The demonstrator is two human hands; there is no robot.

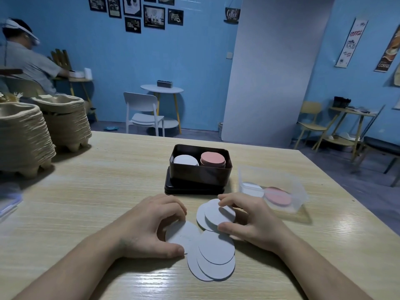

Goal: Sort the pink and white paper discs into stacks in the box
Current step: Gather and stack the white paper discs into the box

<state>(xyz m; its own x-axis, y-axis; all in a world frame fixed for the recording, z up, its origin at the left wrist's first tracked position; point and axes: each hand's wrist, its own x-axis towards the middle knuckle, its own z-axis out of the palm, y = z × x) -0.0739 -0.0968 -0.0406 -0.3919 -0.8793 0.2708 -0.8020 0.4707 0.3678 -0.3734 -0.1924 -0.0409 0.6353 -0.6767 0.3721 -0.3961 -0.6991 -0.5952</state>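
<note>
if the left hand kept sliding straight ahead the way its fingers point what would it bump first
Probably the dark box: the left hand points up-table and slightly right, with bare table between them. Depth is hard to judge; it might only clip the box's near-left corner.

I have both bare forearms reaching forward, my left hand (158, 224) curled palm-down with thumb extended, my right hand (249, 221) arched, fingers pinching inward.

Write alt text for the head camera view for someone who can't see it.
Two bare hands gather loose white discs on a wooden table, left hand and right hand each gripping some. Behind sits a dark box holding one white stack and one pink stack.
</note>
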